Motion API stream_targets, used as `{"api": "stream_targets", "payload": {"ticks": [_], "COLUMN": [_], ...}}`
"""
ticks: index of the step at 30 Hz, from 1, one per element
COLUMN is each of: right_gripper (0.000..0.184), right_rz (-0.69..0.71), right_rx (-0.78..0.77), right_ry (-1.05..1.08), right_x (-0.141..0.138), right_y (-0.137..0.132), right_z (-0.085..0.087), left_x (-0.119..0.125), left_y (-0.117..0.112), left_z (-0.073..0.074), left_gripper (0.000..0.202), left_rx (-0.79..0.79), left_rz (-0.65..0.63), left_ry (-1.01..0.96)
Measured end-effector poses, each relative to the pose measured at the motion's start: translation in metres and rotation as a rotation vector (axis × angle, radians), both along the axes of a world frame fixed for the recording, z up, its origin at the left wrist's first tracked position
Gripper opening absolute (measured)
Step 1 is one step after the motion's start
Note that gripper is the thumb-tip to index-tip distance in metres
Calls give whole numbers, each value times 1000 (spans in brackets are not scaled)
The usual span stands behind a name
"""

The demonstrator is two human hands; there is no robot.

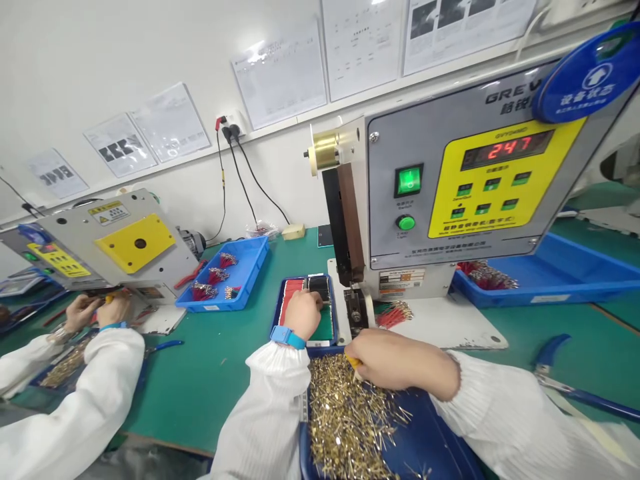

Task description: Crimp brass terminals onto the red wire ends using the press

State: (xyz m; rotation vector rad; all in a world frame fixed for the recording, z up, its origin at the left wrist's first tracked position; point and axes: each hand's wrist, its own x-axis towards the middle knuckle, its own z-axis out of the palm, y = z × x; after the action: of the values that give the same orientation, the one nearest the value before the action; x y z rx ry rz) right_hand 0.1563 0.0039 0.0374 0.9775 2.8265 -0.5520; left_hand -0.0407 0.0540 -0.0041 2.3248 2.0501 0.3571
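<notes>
My left hand [303,313], with a blue wrist strap [289,337], is over a small blue tray [276,319] of red wires [290,291] and black wires [320,285]. Its fingers are curled together beside the black wires; whatever they pinch is hidden. Closed, with yellow on a fingertip, my right hand [400,357] hangs over the upper edge of a larger blue tray [420,427]. Loose brass terminals [345,413] fill that tray's left side. I cannot make out anything between the right fingers. Just beyond is the crimping machine's press head [356,307].
A crimping machine [450,167] shows red digits. Red wires with terminals [396,315] lie on its base. Blue-handled pliers [575,387] are at right. Blue bins [227,267] hold wire bundles. At left, a co-worker's hands [100,310] are at another machine [120,230].
</notes>
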Motion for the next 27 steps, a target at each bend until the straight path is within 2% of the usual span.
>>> {"api": "stream_targets", "payload": {"ticks": [4,9,14,18,22,27], "right_gripper": [9,15,12,9,10,11], "right_rz": [-10,66,14,8,-20,-221], "right_rx": [-23,21,22,-6,-177,-580], "right_ry": [80,226,184,208,243,282], "right_x": [1,0,-2,-2,-3,-2], "right_y": [4,4,1,3,6,9], "right_z": [0,2,1,-3,-2,1], "left_x": [1,1,-1,-1,-1,-2], "left_y": [0,3,10,16,22,26], "left_z": [-1,-1,-2,-5,-9,-12], "left_gripper": [20,17,21,24,24,25], "left_rx": [9,36,83,57,44,40], "left_rz": [6,37,87,80,78,79], "left_ry": [-1,-22,-52,1,12,11]}}
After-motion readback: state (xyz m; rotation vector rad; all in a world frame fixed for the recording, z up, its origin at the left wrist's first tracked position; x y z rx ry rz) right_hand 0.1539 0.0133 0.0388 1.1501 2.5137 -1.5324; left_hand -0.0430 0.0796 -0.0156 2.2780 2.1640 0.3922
